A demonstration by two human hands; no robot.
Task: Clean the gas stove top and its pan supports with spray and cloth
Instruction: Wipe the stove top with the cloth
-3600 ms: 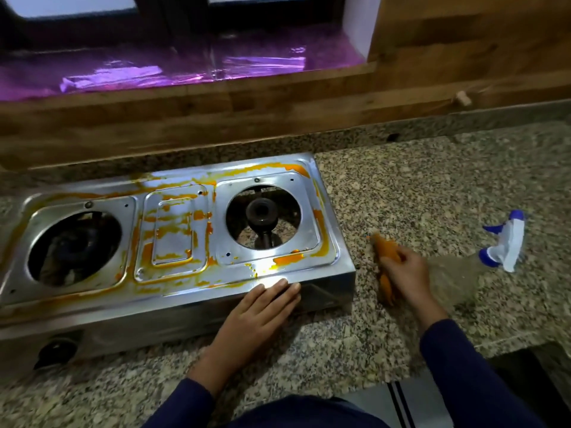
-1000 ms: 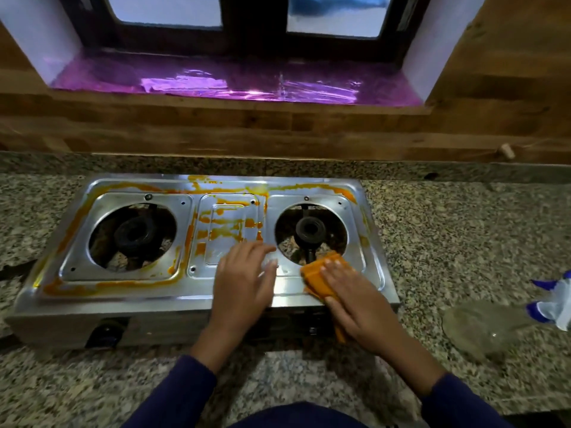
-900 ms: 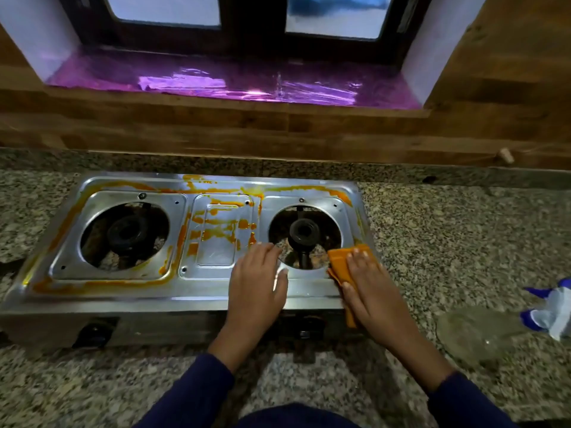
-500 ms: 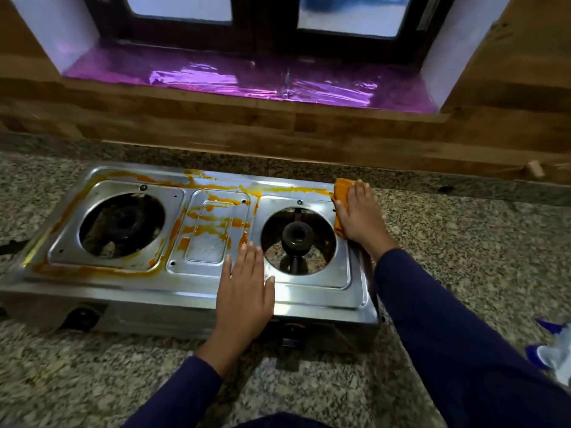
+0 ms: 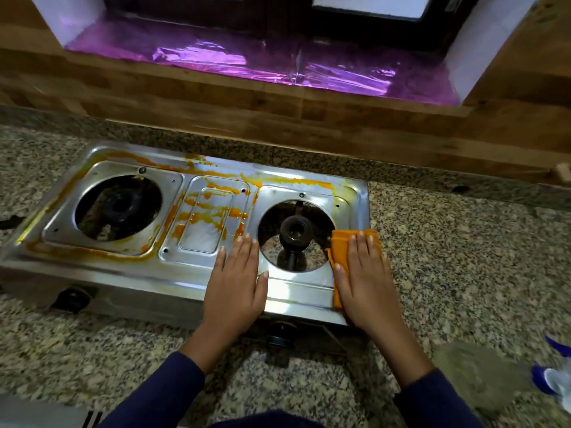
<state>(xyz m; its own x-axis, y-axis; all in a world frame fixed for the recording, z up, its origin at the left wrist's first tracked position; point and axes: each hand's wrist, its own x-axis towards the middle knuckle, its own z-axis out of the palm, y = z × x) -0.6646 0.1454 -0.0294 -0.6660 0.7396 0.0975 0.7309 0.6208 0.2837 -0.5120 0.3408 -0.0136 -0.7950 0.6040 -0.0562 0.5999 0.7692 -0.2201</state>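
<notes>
- Grip: right hand [image 5: 364, 273] lies flat, fingers spread, palm pressing a folded orange cloth [image 5: 340, 251] onto the right edge of the two-burner stainless steel gas stove [image 5: 173, 273]; no pinch, cloth trapped under the palm only.
- Left hand [image 5: 234, 282] flat and spread on the front rim between the burners, holding nothing; judged to be bracing the stove.
- Stove sits on the speckled granite desk [image 5: 463, 242], below a wooden ledge. No pan supports visible on it.
- Orange sauce residue [image 5: 210, 217] covers the centre panel, back rim and the surround of the left burner opening [image 5: 117, 208]. Area around the right burner opening [image 5: 296, 236] looks mostly clean.
- Clear spray bottle with blue-and-white trigger [image 5: 494, 375] lies on its side on the desk, lower right, blurred.
- Step in hand: wiping the right side.
- To do it well: keep even palm pressure, drag strokes one way toward the edge, refold to a clean face before moving left, or residue may smear.
</notes>
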